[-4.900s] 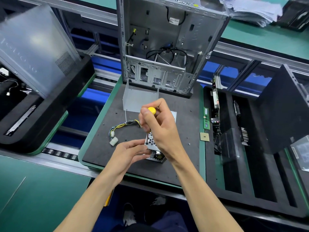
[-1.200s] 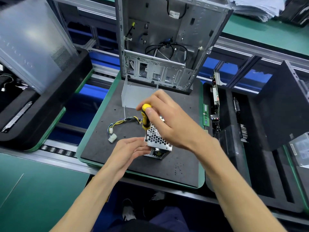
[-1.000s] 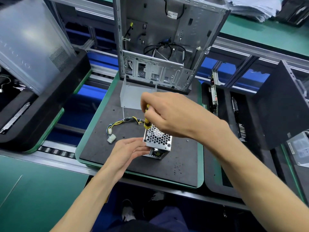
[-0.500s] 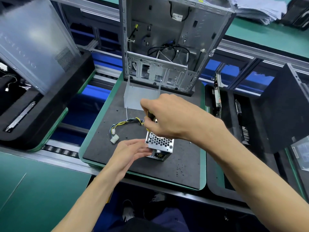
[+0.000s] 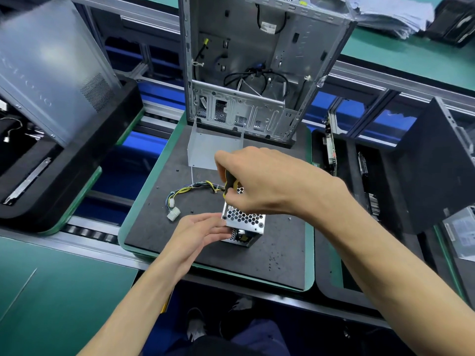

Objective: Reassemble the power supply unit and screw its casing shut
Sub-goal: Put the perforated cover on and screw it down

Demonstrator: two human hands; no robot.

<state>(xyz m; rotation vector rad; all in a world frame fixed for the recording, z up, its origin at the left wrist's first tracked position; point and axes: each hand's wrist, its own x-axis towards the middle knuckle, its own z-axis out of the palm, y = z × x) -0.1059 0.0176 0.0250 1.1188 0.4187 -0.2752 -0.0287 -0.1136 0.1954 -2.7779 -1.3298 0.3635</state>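
1. Closest to the person, the left hand (image 5: 203,231) reaches in from below, fingers loosely curled, with the fingertips pressed against the left side of the power supply unit (image 5: 243,224) to steady it; it braces the box without wrapping round it.

2. The power supply unit sits on the dark mat (image 5: 277,255) of the green-edged tabletop (image 5: 309,253), near the middle of it. Its perforated metal top faces up, and a screw head shows at the near right corner of that top.

3. Just above it the right hand (image 5: 259,181) is closed round a yellow-and-black screwdriver (image 5: 229,185), held nearly upright. The shaft runs down to the near left corner of the unit's top, where the tip meets the casing.

4. To the left, a bundle of yellow and black cables (image 5: 191,191) curls out from the unit across the mat and ends in a white connector (image 5: 173,214). A few tiny dark specks, perhaps screws, lie scattered on the mat to the right; too small to tell.

5. Beyond the hands a bent sheet-metal cover (image 5: 205,150) stands on the mat, apart from the unit.

6. Farthest back, an open computer case (image 5: 257,73) stands upright at the rear edge of the mat, loose black cables hanging inside.
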